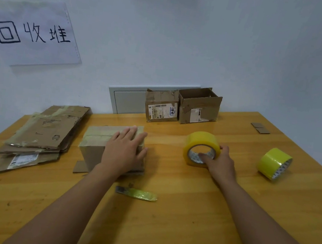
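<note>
Yellow tape roll (pixel 200 140), taped cardbd box (pixel 91 154)

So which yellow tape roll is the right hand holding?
The centre tape roll, nearer the box: the right hand grips it, fingers in its core. The other roll lies untouched farther right.

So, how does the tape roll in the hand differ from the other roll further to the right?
The held roll is gripped by the right hand, fingers in its core; the free roll lies untouched. The held roll looks amber; the free roll is a brighter, greenish yellow. The held roll's opening faces the camera; the free roll's faces lower right. Both are wide tape rolls.
</note>
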Available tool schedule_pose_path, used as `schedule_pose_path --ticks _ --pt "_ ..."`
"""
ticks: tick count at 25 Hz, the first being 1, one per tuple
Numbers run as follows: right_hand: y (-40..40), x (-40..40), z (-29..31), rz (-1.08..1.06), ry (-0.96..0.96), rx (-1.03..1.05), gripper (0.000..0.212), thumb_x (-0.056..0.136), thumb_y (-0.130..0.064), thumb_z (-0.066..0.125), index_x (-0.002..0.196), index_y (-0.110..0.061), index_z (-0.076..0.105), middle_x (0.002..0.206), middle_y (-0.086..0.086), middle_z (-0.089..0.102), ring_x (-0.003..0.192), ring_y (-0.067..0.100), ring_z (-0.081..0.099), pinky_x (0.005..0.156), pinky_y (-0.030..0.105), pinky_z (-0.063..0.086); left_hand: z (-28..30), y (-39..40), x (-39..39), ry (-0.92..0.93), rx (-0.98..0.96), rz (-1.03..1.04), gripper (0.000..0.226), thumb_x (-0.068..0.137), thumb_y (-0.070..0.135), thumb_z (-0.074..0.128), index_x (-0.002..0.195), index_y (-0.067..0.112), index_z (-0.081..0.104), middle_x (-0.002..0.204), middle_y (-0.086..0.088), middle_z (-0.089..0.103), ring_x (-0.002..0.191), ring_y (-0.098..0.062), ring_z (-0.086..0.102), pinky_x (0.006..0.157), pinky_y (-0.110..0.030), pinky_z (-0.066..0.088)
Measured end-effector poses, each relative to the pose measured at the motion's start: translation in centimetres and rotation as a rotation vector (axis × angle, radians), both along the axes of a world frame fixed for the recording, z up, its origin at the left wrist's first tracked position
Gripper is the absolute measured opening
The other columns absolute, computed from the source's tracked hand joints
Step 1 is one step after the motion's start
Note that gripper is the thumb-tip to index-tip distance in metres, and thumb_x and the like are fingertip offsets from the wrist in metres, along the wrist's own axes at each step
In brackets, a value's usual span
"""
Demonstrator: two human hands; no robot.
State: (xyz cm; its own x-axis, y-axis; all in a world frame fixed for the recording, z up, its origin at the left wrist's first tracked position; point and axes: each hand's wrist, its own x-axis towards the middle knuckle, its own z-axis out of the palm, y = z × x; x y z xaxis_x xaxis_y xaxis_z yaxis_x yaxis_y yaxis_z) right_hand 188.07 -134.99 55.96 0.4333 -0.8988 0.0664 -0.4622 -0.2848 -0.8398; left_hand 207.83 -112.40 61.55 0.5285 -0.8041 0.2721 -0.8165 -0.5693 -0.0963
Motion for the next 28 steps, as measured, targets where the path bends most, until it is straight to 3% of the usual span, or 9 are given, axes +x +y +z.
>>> schedule_pose_path --ticks 2,8,13,16,19,21,23,25,28 --pt "-0.2 -0.2 0.1 0.037 0.016 0.011 0.058 0.085 -0.033 0.074 0.131 -0.019 0.041 0.104 0.004 0.056 0.096 0.03 0.056 0.072 0.037 0.045 0.1 0.3 0.2 -0.004 -0.002 -0.001 0.056 0.099 0.063 0.027 0.151 0.042 0.023 0.162 -0.003 0.022 0.15 -0.022 0.018 0.12 -0.042 0.017" --pt "-1.4 -0.2 -0.3 -0.044 0.049 -0.11 0.043 0.096 -0.027 0.059 0.135 -0.015 0.045 0.123 0.018 0.054 0.105 0.038 0.053 0.074 0.041 0.045 0.7 1.8 1.0 0.026 0.014 -0.002 0.057 0.097 0.064 0.03 0.151 0.043 0.024 0.162 0.0 0.021 0.15 -0.02 0.017 0.12 -0.041 0.017" --pt "-0.3 -0.6 0.5 -0.136 -0.003 -0.073 0.072 0.091 -0.032 0.067 0.147 -0.014 0.027 0.138 0.02 0.038 0.114 0.04 0.048 0.08 0.041 0.042 1.2 2.0 0.8 0.068 0.037 -0.052 0.078 0.084 0.076 0.013 0.152 0.04 0.023 0.164 0.007 0.013 0.151 -0.022 0.013 0.121 -0.043 0.016" --pt "3.6 -0.5 0.3 -0.209 -0.171 -0.486 0.052 0.091 -0.024 0.062 0.133 -0.006 0.037 0.122 0.021 0.043 0.108 0.034 0.043 0.082 0.042 0.039 1.3 1.9 0.9 0.079 0.077 -0.057 0.081 0.083 0.077 0.013 0.154 0.038 0.017 0.164 0.011 0.009 0.151 -0.022 0.009 0.122 -0.044 0.013" --pt "7.8 1.0 0.2 0.17 -0.17 -0.651 0.032 0.091 -0.032 0.053 0.114 -0.009 0.055 0.1 0.002 0.051 0.093 0.014 0.042 0.083 0.035 0.042 1.2 1.9 1.1 0.068 0.099 -0.065 0.077 0.088 0.075 0.025 0.155 0.038 0.015 0.164 0.011 0.008 0.151 -0.022 0.008 0.122 -0.045 0.013" --pt "11.0 2.3 1.0 0.601 0.068 -0.505 0.033 0.096 -0.041 0.049 0.115 -0.017 0.062 0.099 -0.006 0.054 0.094 0.01 0.046 0.085 0.034 0.044 1.1 1.9 1.3 0.089 0.097 -0.067 0.074 0.092 0.072 0.031 0.155 0.038 0.014 0.164 0.011 0.007 0.152 -0.022 0.006 0.122 -0.045 0.011" --pt "13.7 3.9 1.4 0.877 0.372 -0.447 0.039 0.097 -0.049 0.047 0.123 -0.023 0.059 0.113 -0.004 0.055 0.106 0.013 0.047 0.091 0.034 0.043 0.9 1.9 1.6 0.127 0.065 -0.072 0.066 0.096 0.065 0.029 0.155 0.038 0.015 0.164 0.012 0.007 0.152 -0.021 0.006 0.122 -0.044 0.008" --pt "15.3 5.0 1.5 0.955 0.539 -0.453 0.04 0.096 -0.048 0.051 0.126 -0.023 0.056 0.121 -0.001 0.051 0.112 0.016 0.046 0.093 0.037 0.043 0.8 1.8 1.7 0.177 0.023 -0.082 0.058 0.1 0.057 0.022 0.155 0.039 0.016 0.164 0.013 0.007 0.152 -0.02 0.004 0.121 -0.043 0.006" --pt "14.9 4.9 2.2 1.009 0.592 -0.352 0.019 0.091 -0.033 0.061 0.105 -0.021 0.054 0.105 0.002 0.057 0.097 0.022 0.053 0.083 0.04 0.046 0.9 1.9 1.5 0.225 -0.015 -0.089 0.052 0.103 0.048 0.016 0.155 0.038 0.018 0.164 0.013 0.007 0.152 -0.019 0.003 0.121 -0.042 0.005"
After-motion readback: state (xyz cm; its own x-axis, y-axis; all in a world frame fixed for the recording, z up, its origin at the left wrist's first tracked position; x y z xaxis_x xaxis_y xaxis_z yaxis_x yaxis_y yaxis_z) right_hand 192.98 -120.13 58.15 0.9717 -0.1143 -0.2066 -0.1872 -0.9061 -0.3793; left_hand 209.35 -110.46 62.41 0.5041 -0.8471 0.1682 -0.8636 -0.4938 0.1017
